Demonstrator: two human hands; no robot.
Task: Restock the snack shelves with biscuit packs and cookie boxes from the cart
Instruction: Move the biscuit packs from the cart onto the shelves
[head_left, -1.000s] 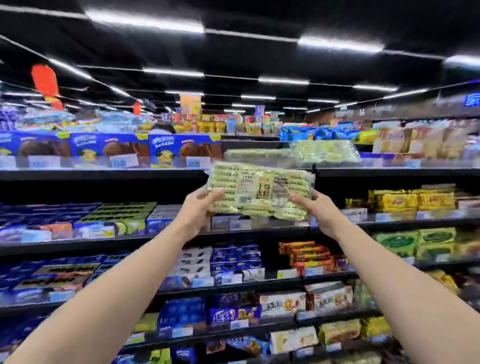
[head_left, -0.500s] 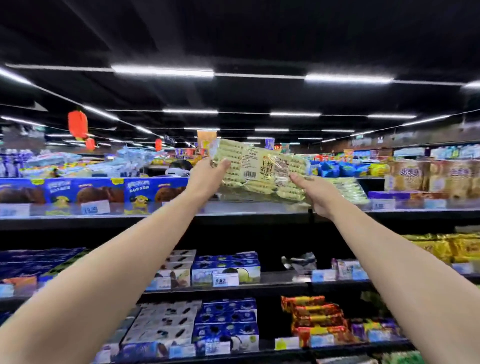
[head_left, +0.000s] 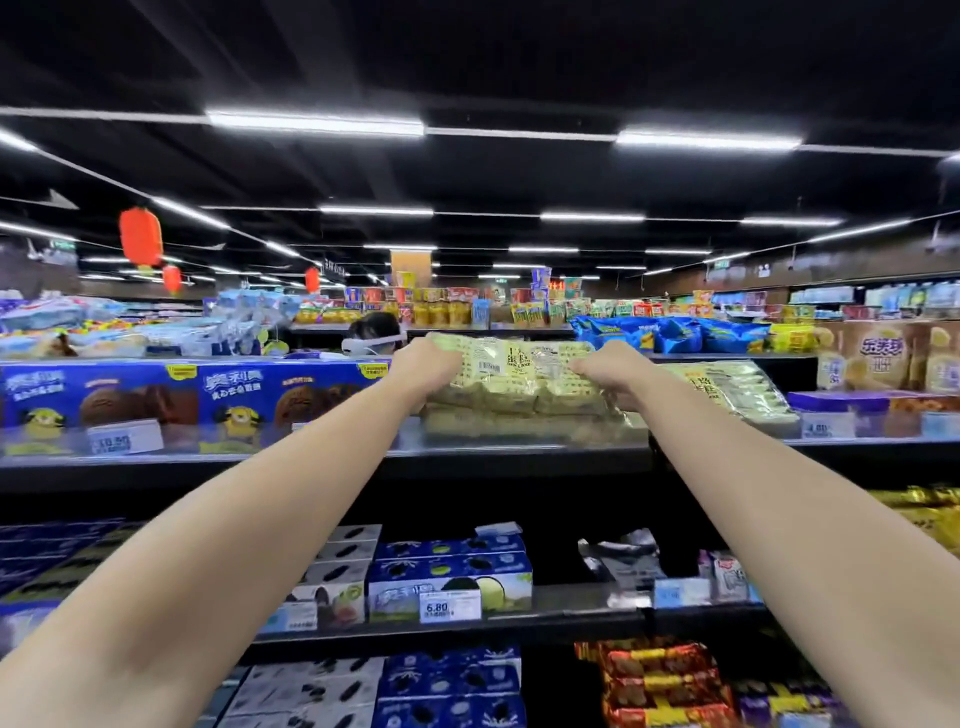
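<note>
Black metal top shelf: pale-green plastic-wrapped biscuit pack lies flat, on or just above matching packs, long axis left-right. Left hand grips its left end, right hand its right end; both equally near.

Pale yellow-green across the clear plastic biscuit pack, white label printed black. Deep blue on the long cardboard cookie boxes, patterned with brown cookies and yellow cartoon figures. Bright red on the hanging cylindrical lantern. Blue with yellow on the crinkly plastic snack bags.
</note>
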